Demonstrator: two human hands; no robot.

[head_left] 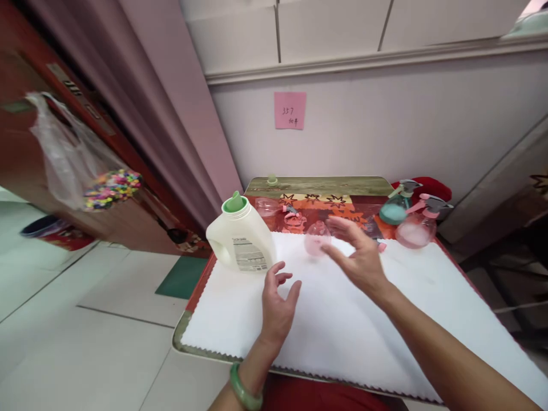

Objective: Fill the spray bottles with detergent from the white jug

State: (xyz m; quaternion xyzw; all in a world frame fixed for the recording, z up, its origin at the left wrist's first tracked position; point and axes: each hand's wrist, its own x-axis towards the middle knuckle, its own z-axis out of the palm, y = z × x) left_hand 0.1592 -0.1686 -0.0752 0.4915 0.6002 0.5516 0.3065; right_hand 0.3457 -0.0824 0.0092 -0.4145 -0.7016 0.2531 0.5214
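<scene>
My left hand (pixel 278 299) hovers over the white cloth (pixel 342 325), fingers loosely curled apart and holding nothing, just right of a white detergent jug (pixel 242 240) with a green cap. My right hand (pixel 357 251) is open with fingers stretched toward a small clear pink bottle (pixel 317 237) without a top, standing at the cloth's far edge. The fingertips are close to the bottle; I cannot tell whether they touch it.
A teal spray bottle (pixel 396 206) and a pink spray bottle (pixel 417 225) stand at the table's far right. Another clear pink bottle (pixel 269 206) lies at the back. A pink note (pixel 290 110) hangs on the wall. A plastic bag (pixel 81 165) hangs on the left door.
</scene>
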